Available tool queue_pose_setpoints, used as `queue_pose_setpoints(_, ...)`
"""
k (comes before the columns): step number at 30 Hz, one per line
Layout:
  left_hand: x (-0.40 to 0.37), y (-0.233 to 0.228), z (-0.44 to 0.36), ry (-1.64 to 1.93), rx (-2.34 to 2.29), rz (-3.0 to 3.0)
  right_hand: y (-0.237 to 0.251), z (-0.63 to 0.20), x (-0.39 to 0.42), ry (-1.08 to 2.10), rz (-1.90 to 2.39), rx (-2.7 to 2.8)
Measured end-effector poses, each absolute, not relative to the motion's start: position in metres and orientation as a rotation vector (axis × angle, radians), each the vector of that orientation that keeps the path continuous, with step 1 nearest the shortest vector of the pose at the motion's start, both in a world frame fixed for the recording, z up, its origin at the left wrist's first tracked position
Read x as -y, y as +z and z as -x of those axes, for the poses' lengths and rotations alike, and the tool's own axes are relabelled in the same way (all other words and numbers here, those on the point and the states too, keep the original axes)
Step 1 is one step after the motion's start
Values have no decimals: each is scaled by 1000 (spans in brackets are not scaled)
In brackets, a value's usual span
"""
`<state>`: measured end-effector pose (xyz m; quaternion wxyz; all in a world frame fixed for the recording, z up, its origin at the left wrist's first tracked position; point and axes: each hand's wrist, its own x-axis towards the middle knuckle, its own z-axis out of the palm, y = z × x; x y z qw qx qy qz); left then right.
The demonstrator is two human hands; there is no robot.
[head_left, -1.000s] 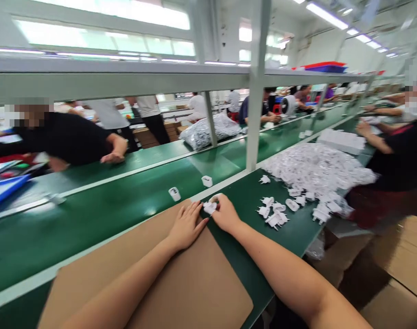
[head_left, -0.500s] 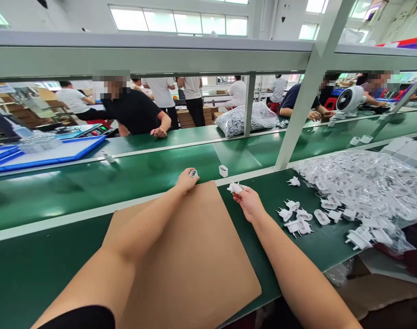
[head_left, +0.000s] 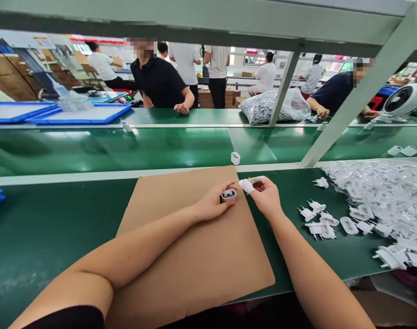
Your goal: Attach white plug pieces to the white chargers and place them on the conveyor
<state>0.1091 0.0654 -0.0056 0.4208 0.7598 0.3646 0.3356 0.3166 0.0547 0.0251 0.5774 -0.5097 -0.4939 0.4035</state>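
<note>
My left hand (head_left: 213,201) is closed around a white charger housing (head_left: 228,195), its open end up and darker parts showing inside. It is over the cardboard sheet (head_left: 195,256), near the right edge. My right hand (head_left: 266,194) is just to the right, fingers pinched on a white plug cover (head_left: 246,185); its pins cannot be made out now. The two pieces are close together but apart. Another white housing (head_left: 235,158) stands upright on the green belt (head_left: 181,146) beyond the cardboard. Several loose plug covers (head_left: 321,226) with pins lie right of my right hand.
A clear plastic bag (head_left: 393,196) full of white plug pieces lies at the right. A slanted metal post (head_left: 355,98) rises behind the bench. Across the belt are a co-worker in black (head_left: 160,84), blue-rimmed trays (head_left: 81,119), another filled bag (head_left: 275,107) and a fan (head_left: 400,100).
My left hand has drawn back from the belt side to above the cardboard, bringing the housing toward my right hand. The right hand keeps its pinch, and the camera view has tilted down and shifted left.
</note>
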Motion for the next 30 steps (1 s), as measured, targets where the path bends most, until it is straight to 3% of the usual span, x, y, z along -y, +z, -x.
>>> queue_pose_setpoints(3, -65, -7, -106, 915, -968, -1919, 28, -311, -47, 802, 1190, 1319)
queue_pose_setpoints(10, -71, 2, -104, 835, -928, -2046, 37, -304, -43, 975, 1209, 1254)
queue_pose_setpoints(30, -72, 4, -105, 881, -893, -2062, 48, -304, -34, 1069, 1156, 1411)
